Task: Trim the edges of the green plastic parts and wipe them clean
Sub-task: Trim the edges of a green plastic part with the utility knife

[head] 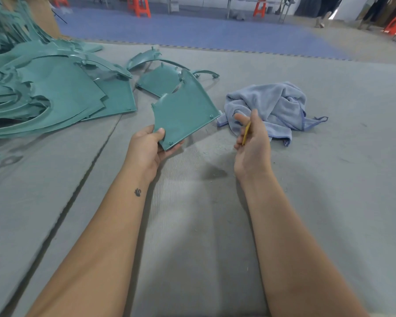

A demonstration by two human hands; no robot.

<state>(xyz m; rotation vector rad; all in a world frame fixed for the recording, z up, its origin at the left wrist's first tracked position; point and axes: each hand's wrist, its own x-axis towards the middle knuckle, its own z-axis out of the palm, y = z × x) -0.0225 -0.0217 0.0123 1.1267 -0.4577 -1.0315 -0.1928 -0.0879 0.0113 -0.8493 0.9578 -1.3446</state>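
I hold one green plastic part [184,110] in my left hand [146,148], thumb on its upper face and fingers curled beneath its near corner, so that the panel tilts up and away above the grey mat [192,225]. My right hand [252,143] is curled round a slim yellow tool [246,133], which I take to be the trimming blade, though only a narrow strip of it shows between the fingers and I cannot see its tip. The tool is just right of the part and not touching it. The blue cloth [270,106] lies crumpled on the mat just beyond the right hand, within easy reach for wiping. The heap of green parts [55,92] lies at the left, and a few separate pieces [160,78] lie beyond the held panel. The step in hand, as I judge it, is trimming this part's edges. To do it well, I should keep the left grip firm at the corner, bring the right-hand edge of the panel toward the tool, and draw the blade along the edge at a shallow angle, away from the left thumb. I should rotate the part to present each edge in turn and wipe only once all are done.
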